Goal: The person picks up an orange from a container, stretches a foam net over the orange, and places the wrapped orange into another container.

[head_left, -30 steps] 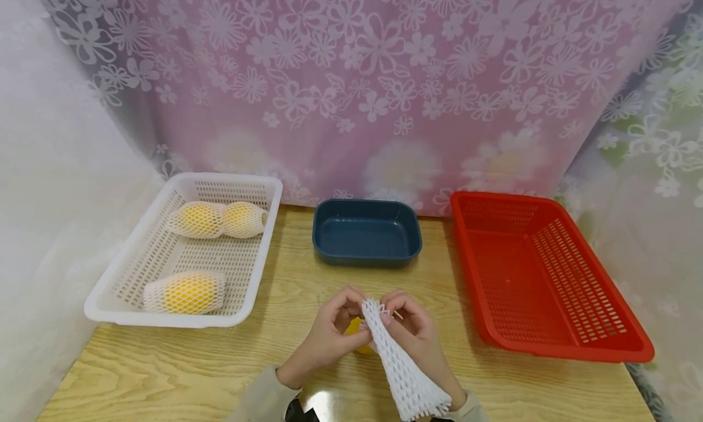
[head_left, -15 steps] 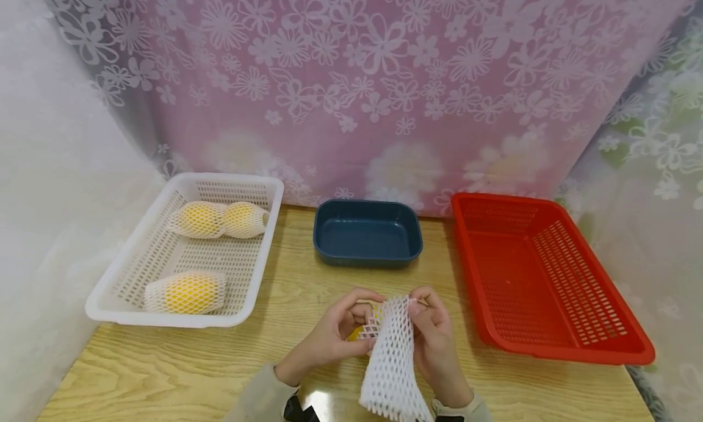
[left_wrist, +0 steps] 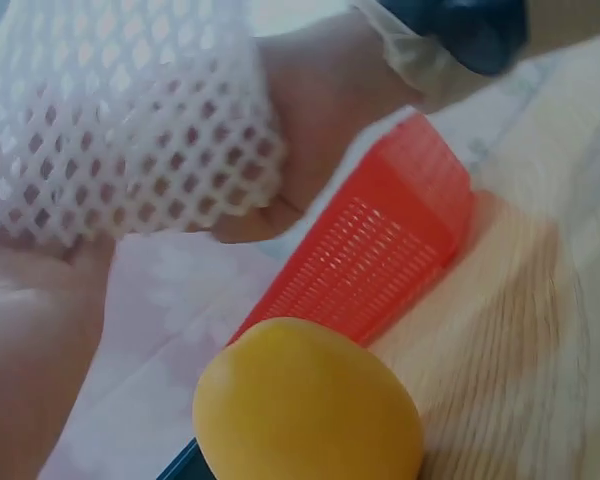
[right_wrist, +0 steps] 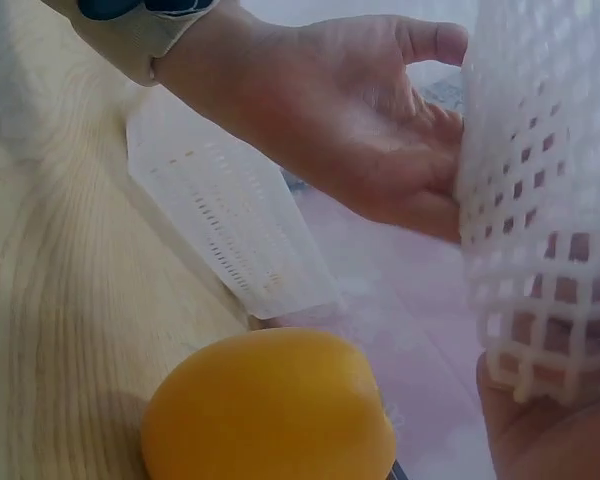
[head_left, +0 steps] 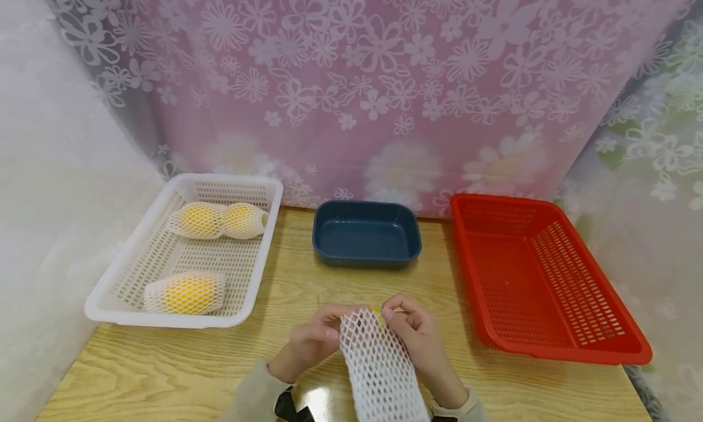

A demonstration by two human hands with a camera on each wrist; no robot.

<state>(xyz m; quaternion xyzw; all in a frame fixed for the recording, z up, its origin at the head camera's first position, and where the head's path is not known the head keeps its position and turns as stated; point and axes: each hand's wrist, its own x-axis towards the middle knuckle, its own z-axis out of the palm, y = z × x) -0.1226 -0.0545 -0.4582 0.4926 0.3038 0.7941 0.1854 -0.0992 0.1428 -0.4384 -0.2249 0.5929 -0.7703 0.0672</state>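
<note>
A white foam fruit net (head_left: 379,364) hangs between the hands, widened and largely flat, its upper end away from the person. The right hand (head_left: 418,336) pinches its upper right edge between thumb and fingers. At its upper left edge is the left hand (head_left: 315,336), with fingers reaching behind or into the mesh and the thumb just outside the edge. Beyond the net a bit of a smooth yellow fruit (head_left: 377,312) peeks out. Both wrist views show this fruit bare, in the left wrist view (left_wrist: 305,410) and in the right wrist view (right_wrist: 270,410), apart from the fingers.
On the left stands a white basket (head_left: 262,257) holding several yellow fruits in foam nets (head_left: 193,293). A dark blue tray (head_left: 367,260) sits at the back middle. The red basket (head_left: 483,275) occupies the right side of the wooden table (head_left: 192,367). Floral curtain hangs behind.
The net has been spread from a narrow folded strip to a wide sheet and shifted left. The left hand has moved slightly left and towards the person, its fingers now partly behind the net.
</note>
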